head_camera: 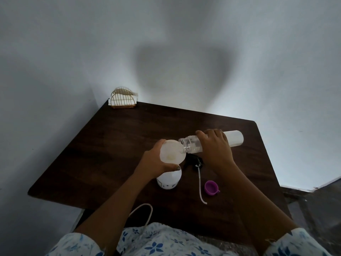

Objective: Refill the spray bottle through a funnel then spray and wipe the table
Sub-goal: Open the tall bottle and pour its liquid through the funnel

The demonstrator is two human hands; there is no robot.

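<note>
- Left hand [151, 163] curled round the funnel [172, 152], with the spray bottle [168, 180] directly beneath the fingers
- Right hand [215, 146] grips the tilted refill bottle [235, 138], its mouth at the funnel rim; contents unclear

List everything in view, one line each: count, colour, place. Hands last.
table: one, dark brown, in the wall corner
napkin holder: one, gold wire, table's far left corner
spray bottle: one, white, upright under the funnel
funnel: one, translucent white, atop the spray bottle
refill bottle: one, clear and white, tipped, mouth at the funnel
spray head: one, black with white tube, lying right of the spray bottle
cap: one, purple, right of the tube
cable: one, white, near table edge
left hand: one, grips the funnel
right hand: one, grips the refill bottle
</note>
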